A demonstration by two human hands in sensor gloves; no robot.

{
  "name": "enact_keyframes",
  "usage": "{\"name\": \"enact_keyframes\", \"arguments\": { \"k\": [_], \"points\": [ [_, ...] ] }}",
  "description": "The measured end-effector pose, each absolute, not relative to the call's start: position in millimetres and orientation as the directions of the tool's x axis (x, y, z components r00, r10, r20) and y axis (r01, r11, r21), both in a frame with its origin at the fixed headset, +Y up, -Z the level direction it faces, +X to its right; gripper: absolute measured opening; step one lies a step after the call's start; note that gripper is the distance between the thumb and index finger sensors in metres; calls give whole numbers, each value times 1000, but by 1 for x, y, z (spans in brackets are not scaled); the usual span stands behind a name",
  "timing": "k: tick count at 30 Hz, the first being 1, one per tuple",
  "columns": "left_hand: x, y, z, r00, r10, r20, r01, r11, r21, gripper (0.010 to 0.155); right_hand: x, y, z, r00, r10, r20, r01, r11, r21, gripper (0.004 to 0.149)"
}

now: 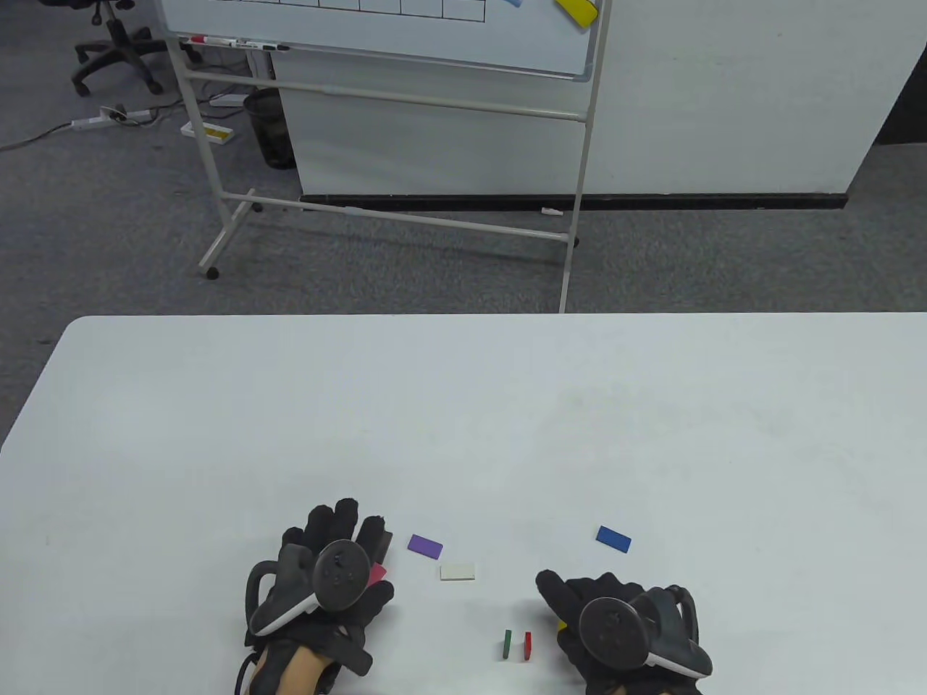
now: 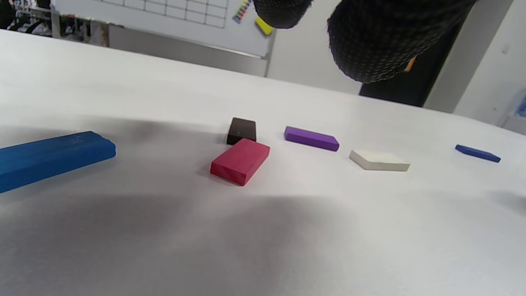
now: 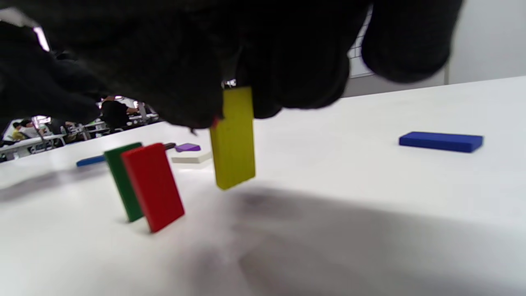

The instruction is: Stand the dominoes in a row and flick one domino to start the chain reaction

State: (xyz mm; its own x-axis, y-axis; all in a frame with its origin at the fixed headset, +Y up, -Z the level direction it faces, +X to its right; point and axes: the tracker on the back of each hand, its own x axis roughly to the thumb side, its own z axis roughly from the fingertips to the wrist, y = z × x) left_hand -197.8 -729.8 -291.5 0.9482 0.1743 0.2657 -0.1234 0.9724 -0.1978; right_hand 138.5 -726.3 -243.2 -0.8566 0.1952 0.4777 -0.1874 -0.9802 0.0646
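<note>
Two dominoes stand upright side by side near the table's front edge, a green one (image 1: 508,644) and a red one (image 1: 528,646). Just right of them my right hand (image 1: 572,604) pinches a yellow domino (image 3: 234,139) upright by its top, its lower end slightly above the table. My left hand (image 1: 337,536) hovers with relaxed fingers (image 2: 370,37) and holds nothing. Beneath and beside it lie flat a crimson domino (image 2: 240,161), a black one (image 2: 241,130) and a light blue one (image 2: 53,158). Purple (image 1: 425,546), white (image 1: 458,572) and dark blue (image 1: 613,538) dominoes lie flat farther out.
The white table (image 1: 463,405) stretches bare toward its far edge. Beyond it on the carpet stand a whiteboard on a wheeled frame (image 1: 391,145), a white partition, a black bin (image 1: 271,130) and an office chair (image 1: 116,51).
</note>
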Motion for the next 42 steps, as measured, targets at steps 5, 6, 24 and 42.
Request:
{"name": "enact_keyframes", "arguments": {
  "k": [5, 6, 24, 42],
  "points": [
    [-198, -729, -291, 948, 174, 266, -122, 972, -200, 82, 126, -730, -239, -830, 136, 541, -115, -991, 72, 73],
    [-198, -729, -291, 948, 176, 265, -124, 972, -200, 82, 123, -731, -239, -825, 133, 549, -105, -991, 82, 73],
    [-199, -729, -291, 947, 180, 265, -125, 970, -210, 82, 116, -737, -237, -810, 128, 573, -81, -991, 107, 73],
    [-200, -729, -291, 947, 189, 261, -132, 966, -222, 82, 118, -736, -238, -843, 50, 536, 27, -990, 135, 82]
  ]
}}
